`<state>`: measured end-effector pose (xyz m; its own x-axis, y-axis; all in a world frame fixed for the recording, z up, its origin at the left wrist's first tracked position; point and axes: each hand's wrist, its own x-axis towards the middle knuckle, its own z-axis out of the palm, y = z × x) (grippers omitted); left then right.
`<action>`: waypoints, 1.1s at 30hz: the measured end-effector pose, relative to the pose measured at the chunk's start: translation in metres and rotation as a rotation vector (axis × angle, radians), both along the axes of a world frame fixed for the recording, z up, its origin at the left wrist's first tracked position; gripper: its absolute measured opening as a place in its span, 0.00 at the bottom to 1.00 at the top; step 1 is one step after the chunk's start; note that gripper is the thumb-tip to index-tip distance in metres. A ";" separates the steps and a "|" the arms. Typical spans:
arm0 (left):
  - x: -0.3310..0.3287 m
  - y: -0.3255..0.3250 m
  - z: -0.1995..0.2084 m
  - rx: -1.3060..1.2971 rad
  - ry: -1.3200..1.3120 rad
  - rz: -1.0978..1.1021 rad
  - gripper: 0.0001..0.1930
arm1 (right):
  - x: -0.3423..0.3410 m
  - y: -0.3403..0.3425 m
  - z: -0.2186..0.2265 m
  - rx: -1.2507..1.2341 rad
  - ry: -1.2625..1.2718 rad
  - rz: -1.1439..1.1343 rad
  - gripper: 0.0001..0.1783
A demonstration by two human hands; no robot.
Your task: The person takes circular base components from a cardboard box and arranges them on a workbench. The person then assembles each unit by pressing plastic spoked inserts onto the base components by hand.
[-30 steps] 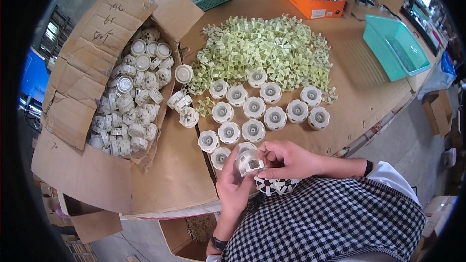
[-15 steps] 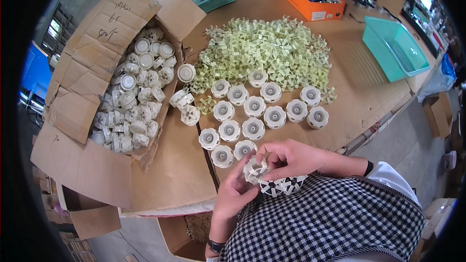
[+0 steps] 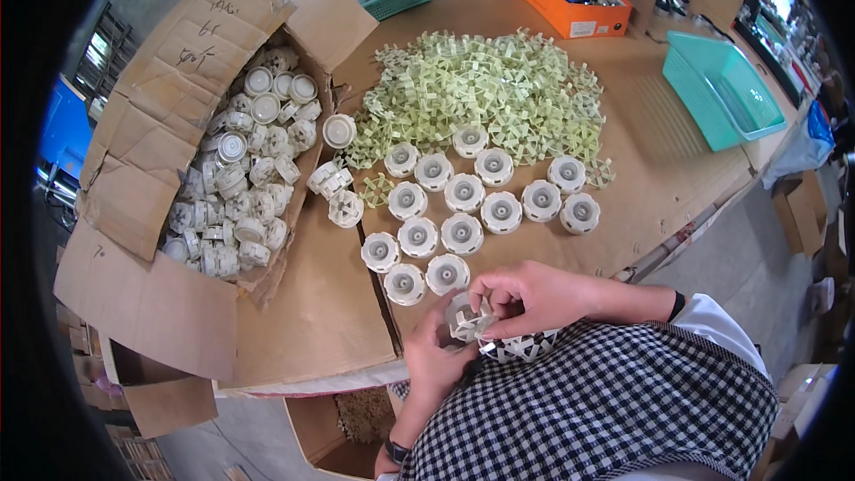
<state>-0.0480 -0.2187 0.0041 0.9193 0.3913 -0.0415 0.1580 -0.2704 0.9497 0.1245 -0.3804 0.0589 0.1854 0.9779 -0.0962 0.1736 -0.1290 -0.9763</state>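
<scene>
Beneath everything spreads the brown surface (image 3: 659,169). Over its left side stands the widest thing on it, a cardboard box (image 3: 134,142) with flaps splayed, heaped with white round parts. Next in size, a broad pile of pale green bladed pieces (image 3: 490,80) covers the far middle; beyond it to the right sits a turquoise basket (image 3: 690,98).

At the near edge, in front of the checked apron (image 3: 579,401), are the two hands. The left hand (image 3: 434,352) is curled around a white housing (image 3: 465,322), gripping it from the left with its open side tilted up. The right hand (image 3: 534,298) bends its fingers in at that opening, thumb by the rim; whether they pinch something, I cannot tell.

Smaller than the hands, white cups (image 3: 464,192) stand in loose rows between pile and hands, hollow side up. Just below the right hand shows a black-and-white bladed part (image 3: 525,349); its support is hidden.

The step in hand looks like fingertip work inside the housing, perhaps seating or adjusting its vanes. The next move would call for a steady left grip and light, even pressure from the right fingertips.
</scene>
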 end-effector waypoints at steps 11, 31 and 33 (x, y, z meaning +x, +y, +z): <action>-0.019 -0.015 -0.001 0.198 -0.092 -0.147 0.38 | 0.010 -0.002 -0.021 -0.091 0.054 0.184 0.19; -0.022 -0.016 0.004 0.292 -0.121 -0.203 0.37 | 0.010 -0.020 -0.002 -0.124 0.086 0.175 0.12; -0.019 -0.017 0.010 0.177 -0.102 -0.151 0.35 | 0.010 -0.026 -0.002 -0.128 0.131 0.053 0.10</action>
<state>-0.0670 -0.2355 0.0140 0.9640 0.2417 0.1112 0.0090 -0.4473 0.8943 0.1344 -0.4064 0.0569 0.1112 0.9643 -0.2404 0.0565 -0.2477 -0.9672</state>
